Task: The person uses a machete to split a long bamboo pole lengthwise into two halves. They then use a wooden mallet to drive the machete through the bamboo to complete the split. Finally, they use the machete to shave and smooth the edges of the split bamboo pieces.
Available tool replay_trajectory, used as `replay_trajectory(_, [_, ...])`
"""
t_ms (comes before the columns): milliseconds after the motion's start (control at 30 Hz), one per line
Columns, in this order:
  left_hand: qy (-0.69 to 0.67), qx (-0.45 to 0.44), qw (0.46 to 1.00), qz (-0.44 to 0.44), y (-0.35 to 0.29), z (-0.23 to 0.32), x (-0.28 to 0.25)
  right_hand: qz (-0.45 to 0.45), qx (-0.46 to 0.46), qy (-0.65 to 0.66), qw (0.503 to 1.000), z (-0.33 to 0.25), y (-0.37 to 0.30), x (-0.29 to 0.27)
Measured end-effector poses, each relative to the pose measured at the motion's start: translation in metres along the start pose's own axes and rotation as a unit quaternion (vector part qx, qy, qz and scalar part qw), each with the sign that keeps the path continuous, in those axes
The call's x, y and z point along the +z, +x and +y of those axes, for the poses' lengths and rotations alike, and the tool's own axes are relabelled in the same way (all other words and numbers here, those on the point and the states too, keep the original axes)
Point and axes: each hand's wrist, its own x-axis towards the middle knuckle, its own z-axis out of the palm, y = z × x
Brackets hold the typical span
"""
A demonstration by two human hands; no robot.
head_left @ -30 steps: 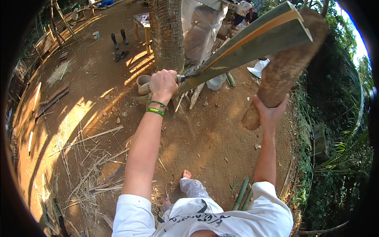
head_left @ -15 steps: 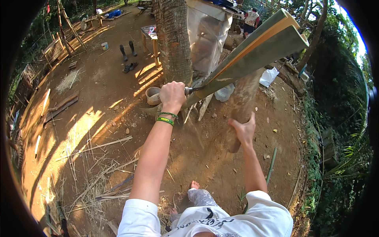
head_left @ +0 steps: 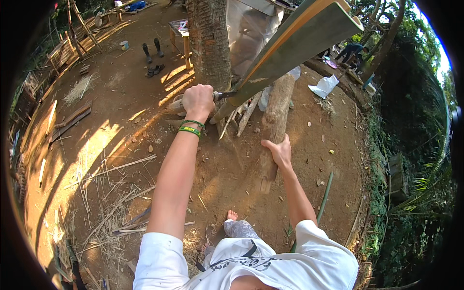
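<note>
My left hand (head_left: 198, 103) is closed around the handle of a knife (head_left: 222, 95), whose blade runs into a thick green bamboo pole (head_left: 295, 53). Most of the blade is hidden by the bamboo. The pole leans up and to the right, with a long split along it showing pale orange inner wood. My right hand (head_left: 280, 151) grips a rough wooden log (head_left: 276, 108) near its lower end, thumb across it. The log stands nearly upright beside the pole's lower part; from this view I cannot tell whether they touch.
A tree trunk (head_left: 209, 43) rises just beyond the bamboo, with a plastic sheet (head_left: 253, 34) behind it. Dry strips (head_left: 111, 212) litter the dirt at left. Farther off are boots (head_left: 147, 53), a small table (head_left: 180, 30), a white sack (head_left: 324, 87) and a person (head_left: 353, 50) bending.
The log has swung slightly left and down, away from the blurred position beside the upper bamboo. My left hand, knife and bamboo appear farther left and higher as the view shifts.
</note>
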Motion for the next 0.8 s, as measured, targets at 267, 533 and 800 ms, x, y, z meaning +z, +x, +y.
replay_trajectory(267, [0.025,0.065,0.997,-0.043,0.020,-0.019,-0.008,0.026,-0.148,-0.093,0.984,0.030,-0.156,-0.052])
replay_trajectory(533, [0.005,-0.008,0.998,-0.063,-0.039,-0.092,-0.018,-0.060,-0.204,-0.156,0.965,0.005,-0.173,-0.040])
replay_trajectory(800, [-0.033,0.086,0.995,-0.048,0.003,0.000,-0.006,0.015,-0.260,-0.139,0.955,-0.040,-0.191,-0.019])
